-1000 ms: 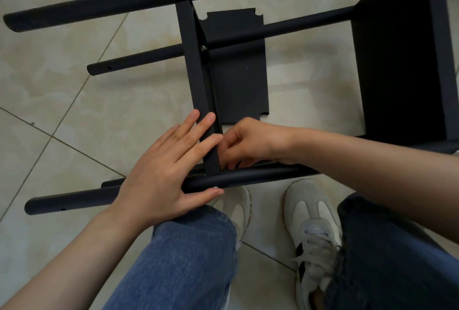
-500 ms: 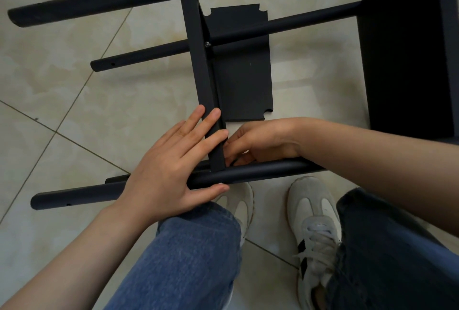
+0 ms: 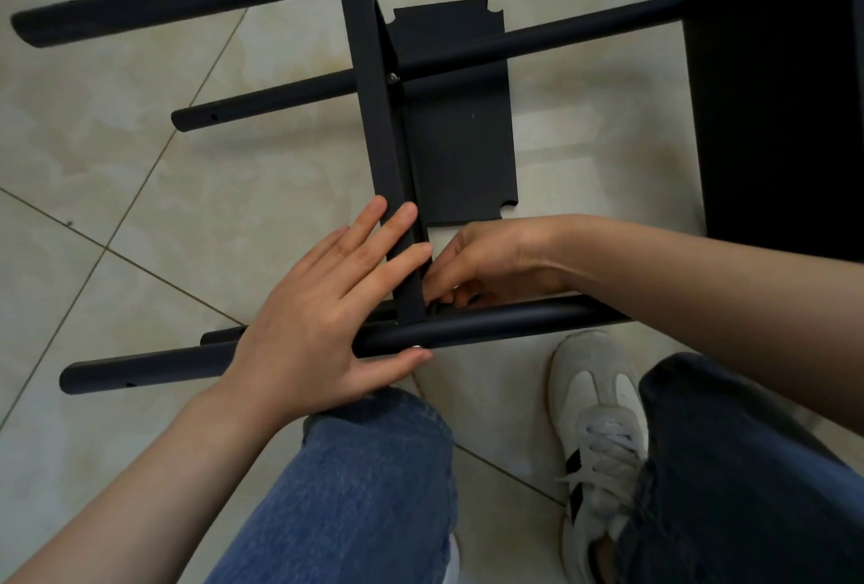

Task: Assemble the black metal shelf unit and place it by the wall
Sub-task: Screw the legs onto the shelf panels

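Tile floor: L hand still flat on crossbar.

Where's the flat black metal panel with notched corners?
The panel lies mid head view on the tiled floor, right of the black metal crosspiece, beyond the right hand.

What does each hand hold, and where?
Left hand holds nothing, pressing flat on the crossbar and near tube. Right hand curls behind their joint; its hold cannot be told.
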The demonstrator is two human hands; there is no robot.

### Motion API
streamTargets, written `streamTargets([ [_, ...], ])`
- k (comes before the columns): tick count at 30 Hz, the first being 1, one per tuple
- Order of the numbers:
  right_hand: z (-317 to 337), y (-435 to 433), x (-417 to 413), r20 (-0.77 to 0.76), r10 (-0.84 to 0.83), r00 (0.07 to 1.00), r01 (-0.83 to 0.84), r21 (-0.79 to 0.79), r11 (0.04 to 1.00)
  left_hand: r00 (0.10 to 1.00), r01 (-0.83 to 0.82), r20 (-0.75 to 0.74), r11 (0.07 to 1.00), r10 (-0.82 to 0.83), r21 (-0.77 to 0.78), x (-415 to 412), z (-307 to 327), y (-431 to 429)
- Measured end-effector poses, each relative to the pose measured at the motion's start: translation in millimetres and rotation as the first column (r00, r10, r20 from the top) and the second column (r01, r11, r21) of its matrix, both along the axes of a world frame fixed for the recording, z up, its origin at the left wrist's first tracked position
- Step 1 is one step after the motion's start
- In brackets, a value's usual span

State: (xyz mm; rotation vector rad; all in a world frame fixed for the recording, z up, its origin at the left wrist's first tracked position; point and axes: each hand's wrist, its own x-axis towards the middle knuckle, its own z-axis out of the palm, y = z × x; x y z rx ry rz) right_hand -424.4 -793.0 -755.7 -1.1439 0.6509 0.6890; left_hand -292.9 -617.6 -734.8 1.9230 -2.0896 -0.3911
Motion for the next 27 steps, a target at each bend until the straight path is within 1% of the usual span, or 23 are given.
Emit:
streamTargets([
  [2,-1.5,0.4,1.8,0.004,0.003,1.000,-0.003,-0.001,1.000,1.000,-0.002,-0.001,1.000,0.002,-0.002,0.2,-0.1,0.3],
  [7,-2.4,1.4,6.5,-0.013,0.046,0.999,-0.047,-0.062,0.997,1.000,-0.003,-0.009,1.000,0.003,-0.005,0.7,-0.4,0.4],
  [14,-2.1,3.7,4.3,-0.003,0.057,0.998,-0.057,-0.112,0.992,1.000,-0.011,-0.018,1.000,0.011,0.003,0.9,-0.2,0.7],
  [17,-2.5,5.3,4.7,0.012,0.070,0.997,-0.069,-0.078,0.995,1.000,-0.014,-0.023,1.000,0.014,0.002,0.7,0.1,0.9],
  [20,-2.7,5.5,4.3,0.035,0.016,0.999,-0.014,-0.037,0.999,1.000,-0.013,-0.021,1.000,0.013,-0.001,1.0,0.3,1.0],
  [23,-2.4,0.5,2.7,0.021,-0.028,0.999,0.027,0.031,0.999,1.000,-0.014,-0.018,1.000,0.014,-0.001,1.0,0.4,1.1],
  [25,-2.2,-2.2,1.8,0.009,-0.022,1.000,0.021,0.071,0.997,1.000,-0.014,-0.011,1.000,0.014,0.004,1.4,0.3,1.6],
  [27,-2.9,-2.5,1.1,-0.001,-0.008,1.000,0.008,0.066,0.998,1.000,-0.013,-0.006,1.000,0.013,0.007,1.6,0.1,1.7],
])
